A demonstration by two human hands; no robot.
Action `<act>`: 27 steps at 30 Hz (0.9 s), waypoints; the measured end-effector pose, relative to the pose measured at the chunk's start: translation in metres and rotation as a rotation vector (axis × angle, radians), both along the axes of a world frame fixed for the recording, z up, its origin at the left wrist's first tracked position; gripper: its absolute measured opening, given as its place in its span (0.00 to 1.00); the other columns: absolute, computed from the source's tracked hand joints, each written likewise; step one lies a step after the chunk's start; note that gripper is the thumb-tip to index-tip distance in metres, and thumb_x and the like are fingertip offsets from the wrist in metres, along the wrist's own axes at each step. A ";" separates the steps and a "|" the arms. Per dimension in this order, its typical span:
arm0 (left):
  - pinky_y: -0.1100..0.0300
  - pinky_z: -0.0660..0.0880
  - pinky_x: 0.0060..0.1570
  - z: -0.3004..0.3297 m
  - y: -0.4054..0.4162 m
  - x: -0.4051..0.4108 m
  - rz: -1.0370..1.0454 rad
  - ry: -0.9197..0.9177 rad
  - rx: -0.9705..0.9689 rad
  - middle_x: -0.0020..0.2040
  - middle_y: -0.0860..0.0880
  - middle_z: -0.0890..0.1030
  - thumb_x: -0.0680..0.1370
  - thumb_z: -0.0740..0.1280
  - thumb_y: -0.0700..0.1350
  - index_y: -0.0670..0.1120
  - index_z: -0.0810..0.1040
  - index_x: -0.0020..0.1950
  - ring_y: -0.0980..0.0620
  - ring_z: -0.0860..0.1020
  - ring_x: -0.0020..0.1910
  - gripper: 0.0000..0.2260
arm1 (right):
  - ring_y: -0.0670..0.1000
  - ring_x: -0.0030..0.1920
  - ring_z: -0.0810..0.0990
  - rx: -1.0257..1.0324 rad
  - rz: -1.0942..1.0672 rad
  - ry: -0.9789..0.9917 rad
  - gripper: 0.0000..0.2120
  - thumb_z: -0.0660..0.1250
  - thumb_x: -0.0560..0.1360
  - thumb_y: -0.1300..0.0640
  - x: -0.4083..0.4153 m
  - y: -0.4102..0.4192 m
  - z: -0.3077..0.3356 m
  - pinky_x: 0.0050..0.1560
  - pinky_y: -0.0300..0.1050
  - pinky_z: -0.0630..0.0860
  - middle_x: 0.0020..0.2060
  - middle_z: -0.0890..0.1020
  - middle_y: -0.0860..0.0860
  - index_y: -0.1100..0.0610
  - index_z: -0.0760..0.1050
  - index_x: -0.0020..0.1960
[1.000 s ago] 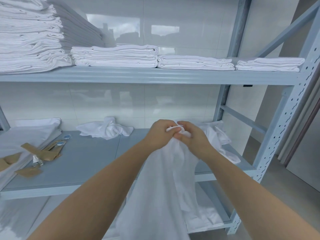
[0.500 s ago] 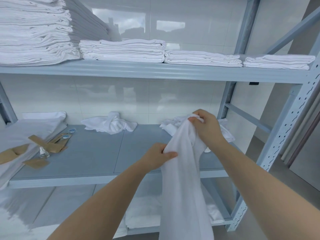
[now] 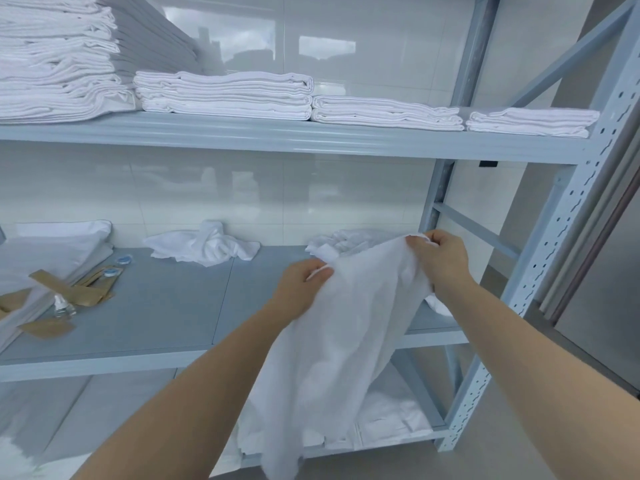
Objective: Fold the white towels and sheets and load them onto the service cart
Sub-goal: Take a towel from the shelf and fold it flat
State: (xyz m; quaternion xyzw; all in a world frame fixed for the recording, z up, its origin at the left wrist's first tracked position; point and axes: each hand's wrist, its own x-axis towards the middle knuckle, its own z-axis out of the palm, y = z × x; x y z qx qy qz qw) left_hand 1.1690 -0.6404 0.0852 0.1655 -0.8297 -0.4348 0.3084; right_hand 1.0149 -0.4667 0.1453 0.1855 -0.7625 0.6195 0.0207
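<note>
The towel [image 3: 346, 327] hangs in front of the middle shelf [image 3: 145, 362], held up by its top edge and draping down past the shelf's front lip toward the lower shelf [image 3: 398, 441]. The left hand [image 3: 304, 285] pinches the edge at one end, fingers curled on the cloth; the right hand [image 3: 443, 258] grips the other end, fingers closed round a bunched corner, slightly higher. Judged from its drape and deep soft folds, the cloth is light, limp and without stiffness; it will sag wherever unsupported, so the corners of the top edge appear the proper hold for squaring it before folding. Slip risk seems low; nothing fragile. Behind the towel, on the middle shelf, lies a rumpled pile [image 3: 349, 240]; further left on that shelf a second crumpled cloth [image 3: 204, 245], then brown paper packets [image 3: 69, 292], a small clear bottle [image 3: 62, 306] and folded linen [image 3: 52, 251] at the left end. Above the middle shelf, the upper shelf [image 3: 277, 138] carries folded stacks [image 3: 225, 95]. No service cart in view. No brand, label or legible writing seen.
</note>
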 end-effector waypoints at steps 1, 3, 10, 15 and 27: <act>0.63 0.68 0.40 0.010 0.000 -0.005 -0.011 0.016 -0.040 0.39 0.43 0.79 0.80 0.65 0.45 0.40 0.79 0.43 0.53 0.74 0.39 0.10 | 0.55 0.39 0.75 -0.013 0.039 -0.026 0.05 0.70 0.72 0.57 0.002 0.000 -0.004 0.43 0.46 0.72 0.36 0.77 0.52 0.58 0.77 0.43; 0.56 0.70 0.47 0.027 0.001 -0.012 -0.070 0.031 -0.125 0.42 0.41 0.81 0.80 0.65 0.43 0.39 0.80 0.44 0.49 0.76 0.43 0.09 | 0.52 0.45 0.78 0.010 0.153 -0.026 0.12 0.74 0.70 0.56 0.007 -0.001 -0.009 0.45 0.44 0.75 0.44 0.79 0.50 0.54 0.78 0.53; 0.68 0.66 0.39 0.051 0.002 -0.020 -0.231 -0.024 -0.290 0.41 0.45 0.81 0.79 0.67 0.41 0.40 0.82 0.45 0.54 0.74 0.39 0.07 | 0.33 0.47 0.76 0.207 0.619 0.103 0.14 0.74 0.72 0.58 0.031 -0.026 -0.025 0.47 0.28 0.68 0.49 0.81 0.41 0.51 0.78 0.56; 0.66 0.65 0.29 0.048 -0.007 -0.008 -0.200 -0.014 -0.151 0.29 0.56 0.75 0.74 0.73 0.44 0.42 0.79 0.41 0.59 0.69 0.27 0.07 | 0.43 0.28 0.63 0.207 0.466 0.200 0.18 0.71 0.74 0.57 0.039 -0.040 -0.024 0.30 0.36 0.58 0.27 0.65 0.46 0.57 0.66 0.31; 0.67 0.58 0.26 0.008 -0.041 0.029 -0.068 -0.236 -0.089 0.26 0.57 0.61 0.73 0.74 0.47 0.47 0.65 0.30 0.59 0.60 0.25 0.20 | 0.48 0.32 0.69 -0.013 0.153 0.071 0.13 0.69 0.74 0.56 0.015 -0.032 -0.014 0.35 0.41 0.65 0.28 0.72 0.46 0.55 0.71 0.33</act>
